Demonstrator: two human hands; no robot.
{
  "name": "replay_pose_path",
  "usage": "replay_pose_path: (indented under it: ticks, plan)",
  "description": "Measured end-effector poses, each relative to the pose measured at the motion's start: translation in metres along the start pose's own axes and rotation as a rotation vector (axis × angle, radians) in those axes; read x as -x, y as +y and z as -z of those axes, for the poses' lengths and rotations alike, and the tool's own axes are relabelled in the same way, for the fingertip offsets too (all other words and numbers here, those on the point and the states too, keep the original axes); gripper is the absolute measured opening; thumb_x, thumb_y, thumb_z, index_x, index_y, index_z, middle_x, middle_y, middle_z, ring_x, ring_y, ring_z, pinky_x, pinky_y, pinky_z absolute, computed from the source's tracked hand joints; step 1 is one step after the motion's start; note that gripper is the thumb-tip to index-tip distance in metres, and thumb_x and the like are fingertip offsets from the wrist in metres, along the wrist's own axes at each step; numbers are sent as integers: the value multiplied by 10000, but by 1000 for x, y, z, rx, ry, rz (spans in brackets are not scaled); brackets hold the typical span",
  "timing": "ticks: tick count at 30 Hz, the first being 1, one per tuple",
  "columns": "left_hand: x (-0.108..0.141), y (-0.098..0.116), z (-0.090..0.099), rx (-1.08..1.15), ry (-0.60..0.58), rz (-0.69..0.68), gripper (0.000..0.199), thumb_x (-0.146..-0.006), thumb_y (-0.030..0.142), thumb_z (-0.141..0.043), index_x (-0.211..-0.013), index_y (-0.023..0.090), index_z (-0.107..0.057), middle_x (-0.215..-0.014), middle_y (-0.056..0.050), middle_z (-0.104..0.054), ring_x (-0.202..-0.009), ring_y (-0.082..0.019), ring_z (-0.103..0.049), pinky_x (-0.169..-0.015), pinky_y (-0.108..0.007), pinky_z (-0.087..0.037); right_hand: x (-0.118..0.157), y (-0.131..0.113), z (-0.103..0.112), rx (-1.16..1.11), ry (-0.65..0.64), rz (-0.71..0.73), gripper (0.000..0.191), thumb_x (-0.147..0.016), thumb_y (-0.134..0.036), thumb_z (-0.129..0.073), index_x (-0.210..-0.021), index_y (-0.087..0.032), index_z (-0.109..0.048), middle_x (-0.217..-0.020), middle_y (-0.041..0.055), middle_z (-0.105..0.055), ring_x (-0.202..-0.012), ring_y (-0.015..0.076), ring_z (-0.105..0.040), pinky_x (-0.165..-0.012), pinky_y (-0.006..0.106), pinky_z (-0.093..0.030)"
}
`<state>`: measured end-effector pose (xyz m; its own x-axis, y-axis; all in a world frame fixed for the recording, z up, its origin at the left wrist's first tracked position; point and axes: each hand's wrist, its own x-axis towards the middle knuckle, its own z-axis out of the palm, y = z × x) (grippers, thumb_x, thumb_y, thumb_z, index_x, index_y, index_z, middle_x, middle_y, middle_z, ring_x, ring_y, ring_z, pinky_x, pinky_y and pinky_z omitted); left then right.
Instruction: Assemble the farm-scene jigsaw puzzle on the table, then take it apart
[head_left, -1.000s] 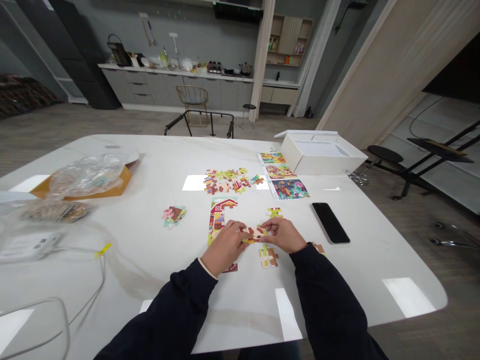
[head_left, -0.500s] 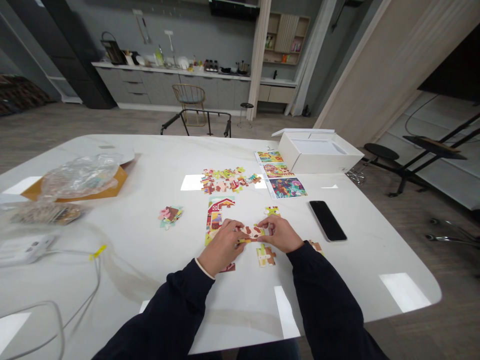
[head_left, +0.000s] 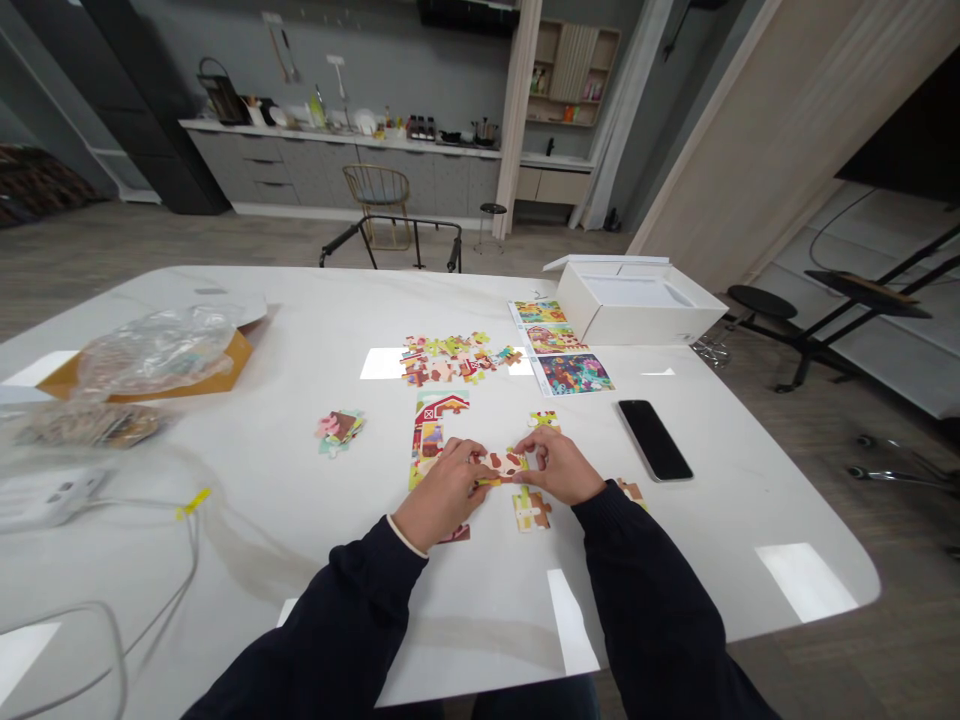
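Between my two hands is a small joined strip of jigsaw puzzle pieces (head_left: 507,465), cream with brown patches. My left hand (head_left: 444,492) grips its left end, fingers closed. Thumb and fingertips of my right hand (head_left: 564,467) pinch its right end. A partly joined puzzle section (head_left: 429,425) with a red barn lies beyond my left hand, which hides part of it. Below the strip rests a loose yellow and brown puzzle piece (head_left: 532,511). Another green and yellow piece (head_left: 544,420) lies just beyond my right hand, and one more (head_left: 631,491) shows partly beside my right sleeve.
Farther back is a pile of loose pieces (head_left: 450,358), beside a picture sheet (head_left: 576,374) and a white box (head_left: 637,302). A phone (head_left: 654,441) lies at the right. Leftward are a small piece stack (head_left: 340,432), plastic bags (head_left: 161,350) and a power strip (head_left: 49,497) with cables.
Both hands keep hold of the puzzle strip in nearly the same place. The whole view has shifted very slightly; nothing else has visibly moved.
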<state>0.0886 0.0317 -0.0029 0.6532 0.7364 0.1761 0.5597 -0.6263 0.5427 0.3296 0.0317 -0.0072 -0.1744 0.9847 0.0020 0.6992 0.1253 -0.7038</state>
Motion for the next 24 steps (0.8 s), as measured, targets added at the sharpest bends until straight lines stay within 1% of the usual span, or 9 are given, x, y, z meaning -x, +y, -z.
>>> replay_pose_path:
  ticks: [3, 5, 11, 14, 19, 24]
  plan:
    - [0, 0, 0, 9, 2, -5, 223, -908, 142, -682, -1078, 253, -774, -1196, -94, -617, -1171, -272, -538, -1032, -444, -493, 0, 1, 0, 1, 1, 4, 321, -642, -214, -912, -921, -193, -754, -841, -17, -580, -629, 107, -519, -657, 260, -476]
    - [1, 0, 1, 22, 19, -2, 244, -892, 128, -695, -1106, 236, -743, -1185, -90, -626, -1167, -273, -540, -1031, -443, -489, 0, 1, 0, -1, 2, 10, 310, -648, -213, -906, -917, -193, -751, -835, -17, -579, -644, 113, -530, -665, 260, -479]
    - [2, 0, -1, 93, 138, 46, 478, -827, 116, -759, -1252, 234, -574, -1185, -68, -638, -1150, -278, -570, -1018, -456, -495, 0, 2, -1, -4, 2, 19, 328, -644, -215, -906, -922, -190, -735, -821, -23, -580, -638, 117, -530, -667, 268, -480]
    - [3, 0, -3, 123, 150, 74, 560, -819, 113, -758, -1309, 251, -524, -1205, -68, -626, -1127, -272, -605, -991, -446, -518, 0, 2, -1, 6, 10, 21, 318, -648, -202, -904, -916, -188, -734, -801, -26, -575, -651, 127, -540, -669, 272, -478]
    - [4, -2, -4, 150, 144, 84, 568, -826, 132, -762, -1320, 258, -512, -1210, -63, -629, -1113, -265, -621, -990, -444, -525, 0, 2, -1, 4, 23, 17, 329, -641, -205, -917, -910, -185, -729, -830, -22, -580, -628, 117, -523, -677, 280, -485]
    - [4, -2, -2, 196, 170, 79, 591, -794, 75, -770, -1297, 270, -529, -1229, -55, -631, -1156, -262, -621, -995, -431, -520, 0, 5, -2, -16, 52, 13, 311, -646, -212, -914, -880, -191, -711, -897, -4, -618, -619, 109, -533, -654, 281, -489]
